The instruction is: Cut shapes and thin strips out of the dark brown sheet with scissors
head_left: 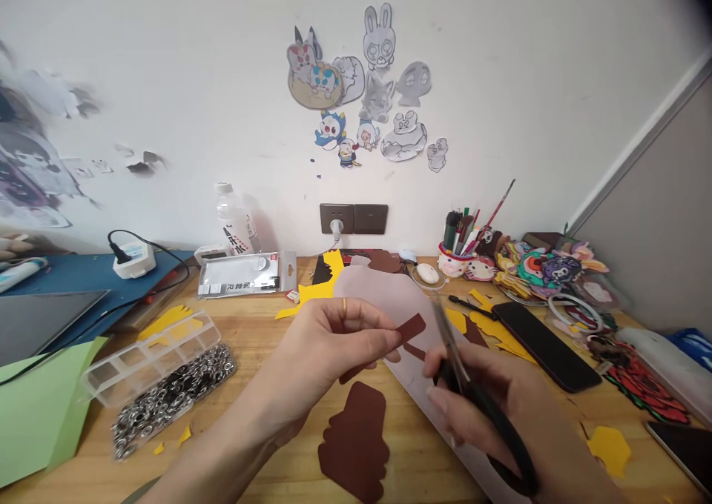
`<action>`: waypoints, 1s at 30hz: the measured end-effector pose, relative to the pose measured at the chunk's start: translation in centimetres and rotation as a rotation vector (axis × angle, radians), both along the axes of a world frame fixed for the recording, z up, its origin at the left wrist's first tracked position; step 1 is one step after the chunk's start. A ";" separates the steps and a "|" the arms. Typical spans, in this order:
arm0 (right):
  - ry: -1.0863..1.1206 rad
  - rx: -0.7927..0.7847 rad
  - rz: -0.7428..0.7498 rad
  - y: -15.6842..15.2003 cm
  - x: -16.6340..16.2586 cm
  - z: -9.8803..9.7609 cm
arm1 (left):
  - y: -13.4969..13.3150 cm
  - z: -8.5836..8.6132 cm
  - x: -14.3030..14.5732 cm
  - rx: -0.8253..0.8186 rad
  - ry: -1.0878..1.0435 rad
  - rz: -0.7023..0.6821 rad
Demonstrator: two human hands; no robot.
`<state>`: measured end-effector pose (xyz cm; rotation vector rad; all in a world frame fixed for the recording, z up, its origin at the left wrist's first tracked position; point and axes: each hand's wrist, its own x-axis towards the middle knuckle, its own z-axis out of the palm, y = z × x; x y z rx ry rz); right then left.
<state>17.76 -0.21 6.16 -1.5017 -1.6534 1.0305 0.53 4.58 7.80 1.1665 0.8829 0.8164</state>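
Observation:
My left hand (361, 333), with a gold ring on one finger, pinches a small brown piece of sheet material (412, 328) between thumb and fingers. To its right, my right hand (472, 393) grips black-handled scissors (461, 367), their blades pointing up and away, slightly blurred and apart from the brown piece. On the wooden table below my left hand lies a larger brown cut-out (356, 441) with a scalloped edge. Under both hands' far side stretches a pale mauve sheet (378, 285).
At left, a clear divided box (172, 393) holds many metal eyelets. Yellow scraps (609, 448) lie about. A black phone (545, 345), a pen cup (459, 259) and colourful cut-outs (548, 267) stand at right. A plastic bottle (233, 219) is near the wall.

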 end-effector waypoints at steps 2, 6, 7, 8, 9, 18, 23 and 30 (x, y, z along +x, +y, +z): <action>0.062 0.005 -0.050 -0.1 -0.3 0.6 | 0.0 0.0 0.1 0.010 0.034 -0.006; 0.098 0.120 -0.166 -0.2 -0.8 1.2 | 0.1 -0.1 0.2 0.037 0.057 -0.042; 0.093 0.152 -0.195 -0.2 -0.7 1.1 | 0.1 -0.1 0.2 0.039 0.059 -0.049; 0.087 0.180 -0.221 -0.2 -0.7 0.9 | 0.1 -0.1 0.2 0.040 0.067 -0.057; 0.081 0.202 -0.240 -0.1 -0.6 0.7 | 0.1 -0.1 0.3 0.045 0.085 -0.063; 0.131 0.293 -0.310 0.4 0.4 -0.2 | 0.2 -0.4 0.3 0.088 0.168 -0.168; 0.238 0.269 -0.286 1.1 1.3 -0.4 | 1.3 -0.4 -0.2 0.097 0.118 0.049; 0.280 0.205 -0.359 1.4 1.5 -1.4 | 1.1 -0.1 0.1 0.004 -0.006 0.128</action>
